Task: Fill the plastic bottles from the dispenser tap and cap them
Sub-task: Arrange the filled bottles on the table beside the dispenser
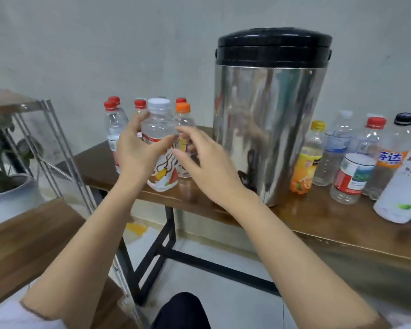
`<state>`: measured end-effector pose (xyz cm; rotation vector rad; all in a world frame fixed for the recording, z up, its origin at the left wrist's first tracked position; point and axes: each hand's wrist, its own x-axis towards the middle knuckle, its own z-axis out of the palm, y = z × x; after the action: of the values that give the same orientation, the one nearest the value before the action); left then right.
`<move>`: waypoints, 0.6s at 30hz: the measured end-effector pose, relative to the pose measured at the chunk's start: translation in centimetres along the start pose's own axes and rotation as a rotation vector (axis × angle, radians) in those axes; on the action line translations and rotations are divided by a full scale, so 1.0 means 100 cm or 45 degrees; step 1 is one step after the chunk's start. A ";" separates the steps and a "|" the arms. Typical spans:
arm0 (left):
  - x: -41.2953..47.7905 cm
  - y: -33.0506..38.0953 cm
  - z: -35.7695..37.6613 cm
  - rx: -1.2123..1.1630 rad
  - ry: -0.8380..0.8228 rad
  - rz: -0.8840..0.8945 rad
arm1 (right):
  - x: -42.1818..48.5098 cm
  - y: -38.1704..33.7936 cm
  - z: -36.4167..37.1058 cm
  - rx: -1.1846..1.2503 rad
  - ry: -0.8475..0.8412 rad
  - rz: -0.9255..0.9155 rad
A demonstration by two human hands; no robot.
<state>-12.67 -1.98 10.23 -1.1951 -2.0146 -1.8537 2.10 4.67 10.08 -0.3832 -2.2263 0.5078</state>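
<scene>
Now, one capped bottle held up, with the dispenser off at 3 o'clock.

The left hand wraps fingers and thumb round the middle of the white-capped bottle, holding it upright at the near edge of the surface. The right hand hangs loose and spread at the bottle's 4 o'clock and holds nothing; whether it touches the bottle I cannot tell. Capped bottles crowd close at 11 to 1 o'clock behind it. The steel dispenser stands at 3 o'clock, its tap mostly hidden by the right hand, and more bottles stand beyond it. Likely risks are that a hard squeeze on the thin plastic slops liquid once the cap is off, and that a careless swing topples the bottles behind.
</scene>
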 end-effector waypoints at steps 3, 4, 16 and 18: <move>0.006 -0.041 -0.002 0.092 0.089 -0.085 | 0.008 0.017 0.042 -0.096 -0.128 0.047; 0.009 -0.052 -0.001 0.110 0.109 -0.112 | 0.012 0.023 0.054 -0.132 -0.155 0.055; 0.039 -0.143 0.006 0.112 0.187 -0.178 | 0.039 0.079 0.148 -0.407 -0.207 -0.033; 0.039 -0.149 0.008 0.106 0.175 -0.143 | 0.039 0.085 0.159 -0.420 -0.190 -0.031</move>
<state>-24.36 1.65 0.93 -0.9245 -2.0987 -1.8260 -11.69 10.08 -0.90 -0.5006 -2.4619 0.1578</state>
